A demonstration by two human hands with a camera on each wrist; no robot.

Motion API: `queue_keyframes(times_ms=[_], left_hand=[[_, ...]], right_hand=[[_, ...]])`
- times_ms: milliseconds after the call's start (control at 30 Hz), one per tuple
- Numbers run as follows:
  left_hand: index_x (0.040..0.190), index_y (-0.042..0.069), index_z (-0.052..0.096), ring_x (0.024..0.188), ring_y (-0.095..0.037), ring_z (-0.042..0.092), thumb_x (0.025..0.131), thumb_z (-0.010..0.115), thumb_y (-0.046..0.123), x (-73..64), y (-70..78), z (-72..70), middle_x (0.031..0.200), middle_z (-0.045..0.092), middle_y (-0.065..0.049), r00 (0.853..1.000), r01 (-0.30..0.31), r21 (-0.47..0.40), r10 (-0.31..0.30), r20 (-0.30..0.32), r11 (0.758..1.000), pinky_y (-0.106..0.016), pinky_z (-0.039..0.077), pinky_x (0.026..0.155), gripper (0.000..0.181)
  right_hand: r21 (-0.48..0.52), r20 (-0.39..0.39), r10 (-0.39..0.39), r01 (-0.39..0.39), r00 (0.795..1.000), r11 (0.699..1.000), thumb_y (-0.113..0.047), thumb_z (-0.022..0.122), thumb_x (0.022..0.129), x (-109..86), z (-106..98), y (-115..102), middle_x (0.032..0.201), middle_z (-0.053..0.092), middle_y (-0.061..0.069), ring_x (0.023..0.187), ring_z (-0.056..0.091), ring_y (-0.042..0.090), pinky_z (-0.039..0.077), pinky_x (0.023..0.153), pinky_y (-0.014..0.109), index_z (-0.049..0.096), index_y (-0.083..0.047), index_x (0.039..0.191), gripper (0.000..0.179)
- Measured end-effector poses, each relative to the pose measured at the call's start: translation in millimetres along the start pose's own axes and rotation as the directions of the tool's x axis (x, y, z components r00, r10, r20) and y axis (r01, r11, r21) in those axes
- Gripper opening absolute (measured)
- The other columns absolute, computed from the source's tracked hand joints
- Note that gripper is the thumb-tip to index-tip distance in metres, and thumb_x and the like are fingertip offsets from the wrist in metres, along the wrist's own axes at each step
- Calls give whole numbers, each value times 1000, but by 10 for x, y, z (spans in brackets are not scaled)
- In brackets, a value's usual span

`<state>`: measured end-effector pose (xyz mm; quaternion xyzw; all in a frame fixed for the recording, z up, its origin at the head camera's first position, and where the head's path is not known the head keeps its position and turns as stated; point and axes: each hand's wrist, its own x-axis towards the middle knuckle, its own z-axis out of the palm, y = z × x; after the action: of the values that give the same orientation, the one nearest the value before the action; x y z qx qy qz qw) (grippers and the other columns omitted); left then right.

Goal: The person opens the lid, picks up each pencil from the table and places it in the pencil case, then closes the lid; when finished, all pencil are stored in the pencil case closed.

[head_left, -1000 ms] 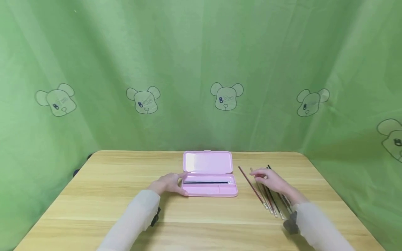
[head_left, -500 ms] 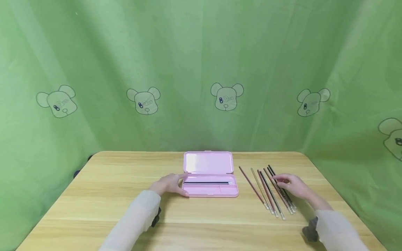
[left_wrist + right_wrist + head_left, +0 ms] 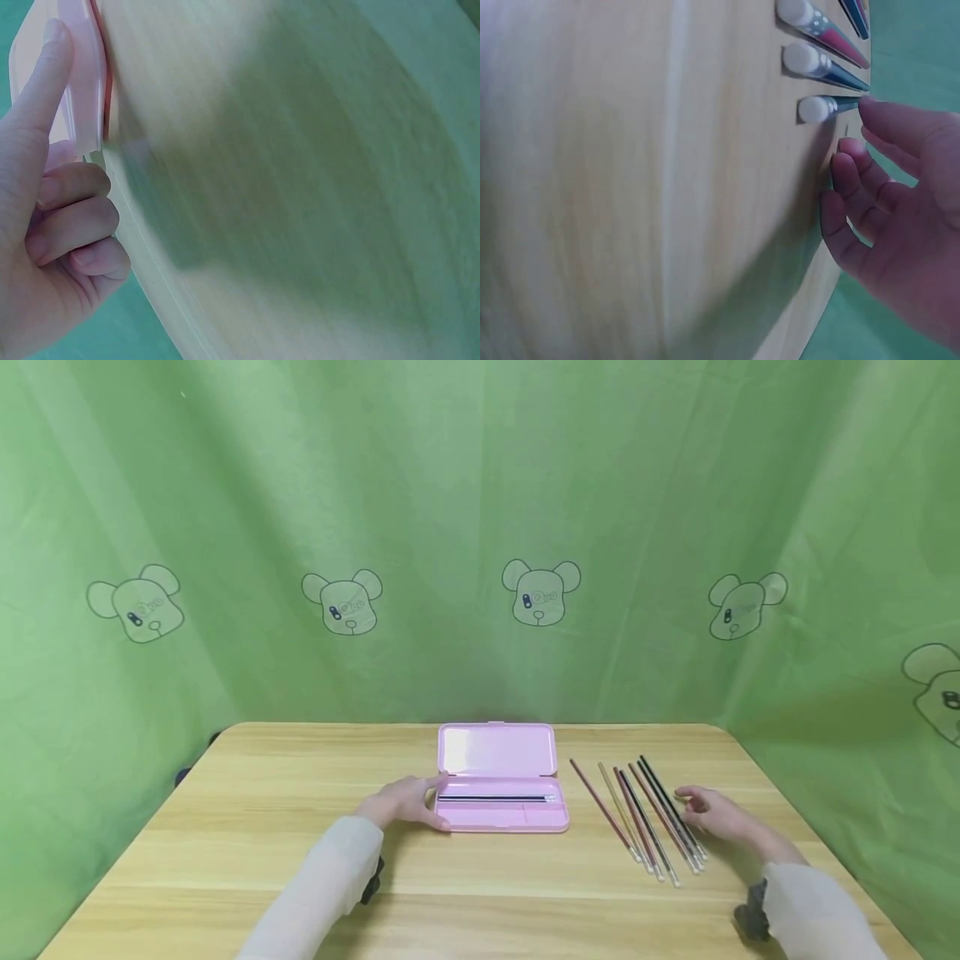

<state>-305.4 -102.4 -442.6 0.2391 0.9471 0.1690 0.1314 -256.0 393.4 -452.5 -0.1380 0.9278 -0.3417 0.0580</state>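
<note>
An open pink pencil case (image 3: 471,818) sits at the middle of the table, with a dark pencil (image 3: 491,797) lying in its long compartment. My left hand (image 3: 401,799) grips the case's left end, thumb at the front edge and index finger near the hinge. In the left wrist view the thumb lies along the pink case (image 3: 86,82) and the other fingers curl in. To the right, several pencils (image 3: 609,817) in red, black and yellowish tones lie slanted side by side. My right hand (image 3: 716,814) is just right of the rightmost black pencil (image 3: 660,785), fingers loosely bent, thumb tip right at a pencil (image 3: 815,109).
The light wooden table (image 3: 262,827) has green curtain (image 3: 420,677) with bear-head drawings behind it and along both sides. The case's raised lid (image 3: 498,750) lies back near the table's far edge. White eraser ends of the pencils point toward the near side.
My right hand has moved right across the pencils to beyond the rightmost one, uncovering them. My left hand and the pencil case have stayed in place.
</note>
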Motion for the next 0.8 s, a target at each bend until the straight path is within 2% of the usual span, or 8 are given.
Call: queue_keyframes(times_ms=[167,267,467,567,667,800], left_hand=[[141,15,35,122,-34,45,66,76,48,4,-3,0,139,42,-14,1000,-6,0,6,-3,1000,-46,39,100,92],[141,14,35,121,-34,45,67,75,48,7,-6,-2,138,43,-15,1000,-8,2,8,-3,1000,-46,39,99,91],[141,14,35,121,-35,46,66,75,48,15,-9,3,138,43,-15,1000,-12,12,12,-7,1000,-46,39,99,91],[141,15,35,121,-34,46,66,75,48,12,-6,6,138,43,-14,1000,-10,11,11,-7,1000,-46,39,99,92],[141,15,34,120,-34,46,66,75,49,11,-4,9,138,43,-15,1000,-8,9,8,-1,1000,-46,40,98,92],[141,15,34,120,-35,47,65,76,49,12,-6,1,136,45,-18,1000,1,11,-1,-1,1000,-46,41,98,93]], right_hand=[[25,17,6,-6,1000,1000,4,54,81,1,12,-22,85,52,12,74,48,13,46,63,22,34,23,120,48],[12,13,18,-18,1000,1000,7,52,79,10,3,-37,85,52,14,74,50,16,48,64,25,34,23,120,48],[-108,-4,25,-26,1000,994,3,57,78,39,-32,-77,83,54,12,75,52,21,48,66,33,40,21,115,45],[-149,-2,40,-40,999,988,0,61,78,66,-34,-74,85,57,18,76,55,27,50,68,40,43,21,114,45],[-167,2,45,-44,999,985,4,60,76,100,-33,-55,87,58,24,79,57,33,51,70,47,43,21,112,44],[-147,6,58,-57,998,988,9,54,74,143,-50,-73,83,57,22,72,57,29,52,63,42,41,21,113,42]])
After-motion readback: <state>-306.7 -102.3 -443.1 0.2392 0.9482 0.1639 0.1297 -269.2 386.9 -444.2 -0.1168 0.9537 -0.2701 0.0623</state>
